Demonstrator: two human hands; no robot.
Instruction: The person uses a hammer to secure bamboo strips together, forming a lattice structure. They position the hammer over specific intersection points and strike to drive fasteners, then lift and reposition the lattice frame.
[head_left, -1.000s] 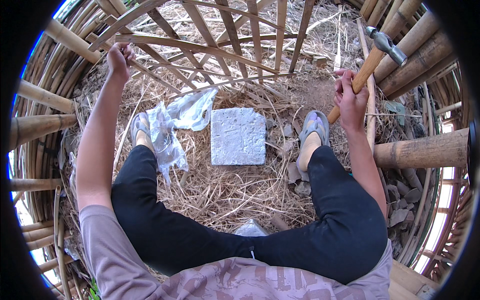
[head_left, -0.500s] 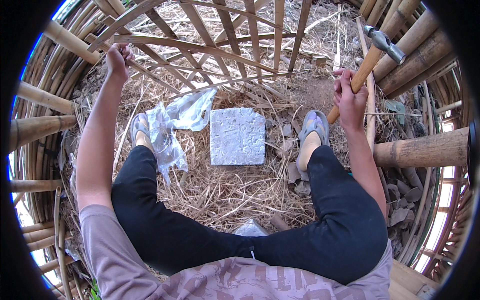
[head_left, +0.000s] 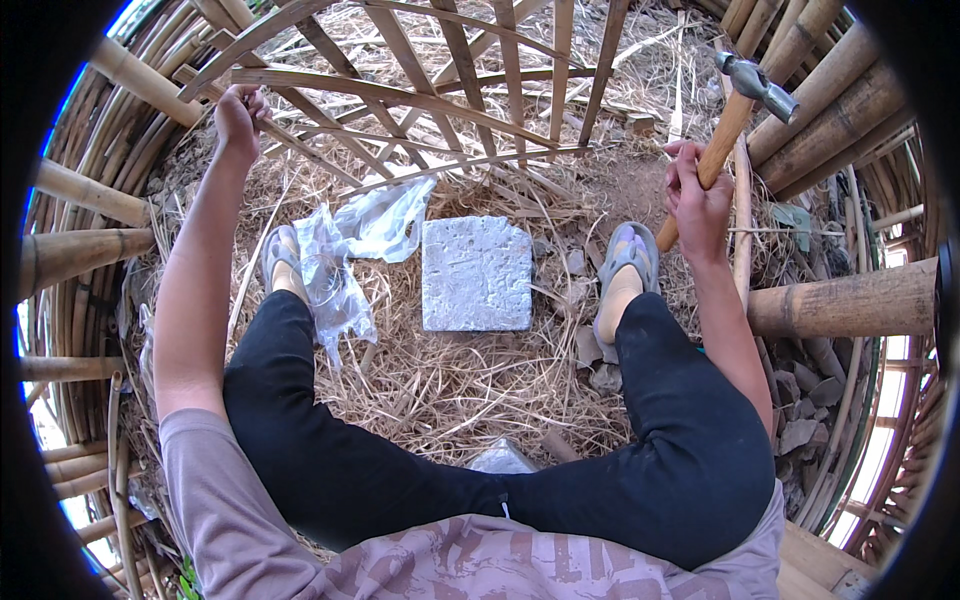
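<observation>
At the upper left, my left hand (head_left: pixel 238 118) is closed round the end of a lattice of crossed bamboo strips (head_left: pixel 400 95), which stands up off the ground at the far side. My right hand (head_left: pixel 698 208) grips the wooden handle of a ball-peen hammer (head_left: pixel 730 135), and its metal head points up and to the right. Between my feet a square pale stone block (head_left: pixel 477 275) lies flat on the straw, with neither hand touching it. Left of the block, a crumpled clear plastic bag (head_left: pixel 345 270) lies by my left foot.
Bamboo poles (head_left: pixel 840 300) jut in on the right, and more poles (head_left: pixel 95 192) on the left. Dry straw (head_left: pixel 450 385) covers the ground. Broken stones (head_left: pixel 805 420) lie at the lower right. Another grey block (head_left: pixel 503 457) shows partly between my thighs.
The hammer's head has shifted slightly to the left, with a small tilt of my right hand. My left hand and the lattice are nearly still, drifting slightly right.
</observation>
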